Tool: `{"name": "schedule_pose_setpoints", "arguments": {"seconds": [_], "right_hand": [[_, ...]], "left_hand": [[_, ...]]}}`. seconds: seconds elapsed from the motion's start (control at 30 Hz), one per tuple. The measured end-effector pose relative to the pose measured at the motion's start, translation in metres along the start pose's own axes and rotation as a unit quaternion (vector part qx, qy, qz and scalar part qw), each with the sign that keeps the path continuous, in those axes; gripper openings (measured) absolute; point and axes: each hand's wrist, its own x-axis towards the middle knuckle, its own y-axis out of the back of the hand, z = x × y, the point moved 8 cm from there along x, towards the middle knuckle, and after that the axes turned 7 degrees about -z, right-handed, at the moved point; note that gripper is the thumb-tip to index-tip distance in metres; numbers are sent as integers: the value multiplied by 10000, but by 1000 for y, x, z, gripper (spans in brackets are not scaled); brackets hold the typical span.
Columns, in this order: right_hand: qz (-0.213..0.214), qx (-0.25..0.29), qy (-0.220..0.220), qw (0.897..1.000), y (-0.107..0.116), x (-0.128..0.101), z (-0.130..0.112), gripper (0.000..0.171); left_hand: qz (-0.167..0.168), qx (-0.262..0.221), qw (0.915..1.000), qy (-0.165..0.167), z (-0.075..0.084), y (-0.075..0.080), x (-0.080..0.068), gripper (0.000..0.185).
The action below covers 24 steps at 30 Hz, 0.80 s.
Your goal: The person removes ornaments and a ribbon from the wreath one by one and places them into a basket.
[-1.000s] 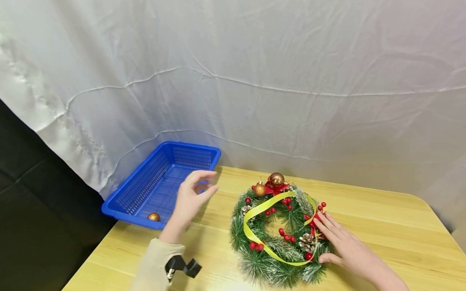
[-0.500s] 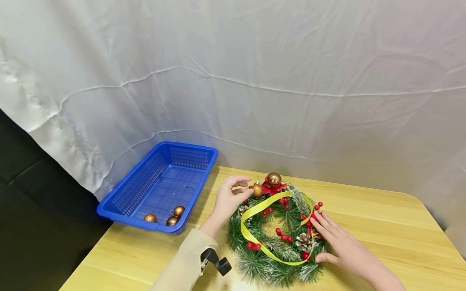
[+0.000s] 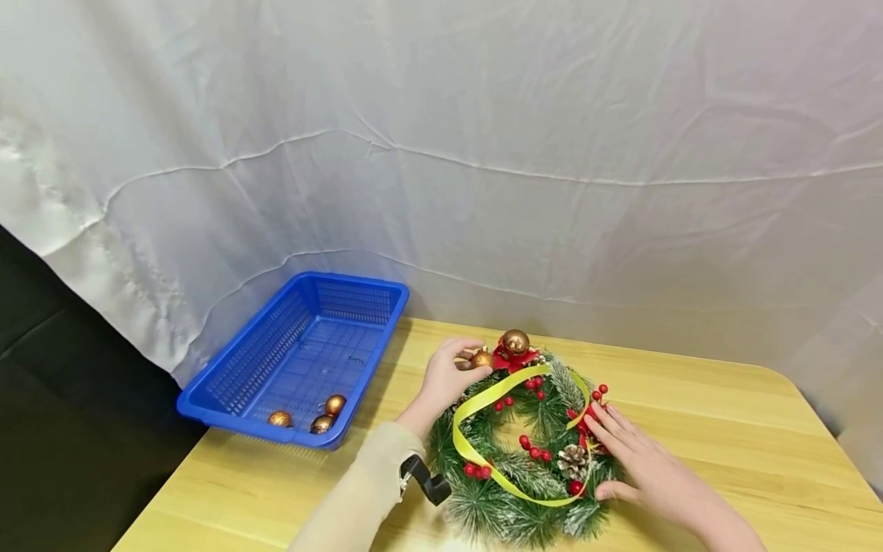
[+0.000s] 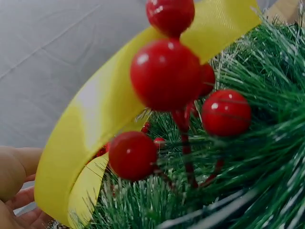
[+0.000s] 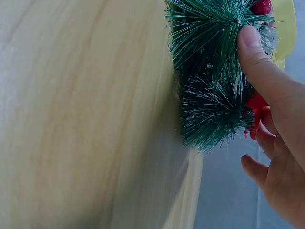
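A green wreath (image 3: 493, 510) with frosted sprigs, red berries (image 4: 164, 74) and a pinecone (image 3: 572, 458) lies on the wooden table. Yellow ribbon (image 3: 488, 395) loops over it. At its upper left edge, my left hand (image 3: 447, 377) pinches a glittery gold bauble (image 3: 483, 359) between thumb and fingers. Beside that, a shiny copper bauble (image 3: 515, 342) sits over a red flower (image 3: 513, 362). My right hand (image 3: 638, 464) rests on the wreath's right side with extended fingers; in the right wrist view its thumb (image 5: 259, 59) touches the green needles.
A blue plastic basket (image 3: 234, 424) stands to the left, with a glittery bauble (image 3: 280, 418) and two copper baubles (image 3: 335, 405) in its near end. A grey-white curtain (image 3: 441, 153) hangs behind the table (image 3: 731, 414). Dark cloth (image 3: 62, 414) is at far left.
My left hand has moved right from beside the basket to the wreath's upper left and closed round the glittery bauble there. The right hand has stayed on the wreath.
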Motion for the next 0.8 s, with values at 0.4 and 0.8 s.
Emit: {"name": "schedule_pose_setpoints", "arguments": {"seconds": [0.4, 0.8], "right_hand": [[31, -33, -6, 10000, -1, -1, 0, 93], [37, -27, -45, 10000, -1, -2, 1, 93]], "left_hand": [[-40, 604, 9982, -2, -5, -4, 2, 35], [257, 289, 9991, 161, -5, 2, 1, 29]]}}
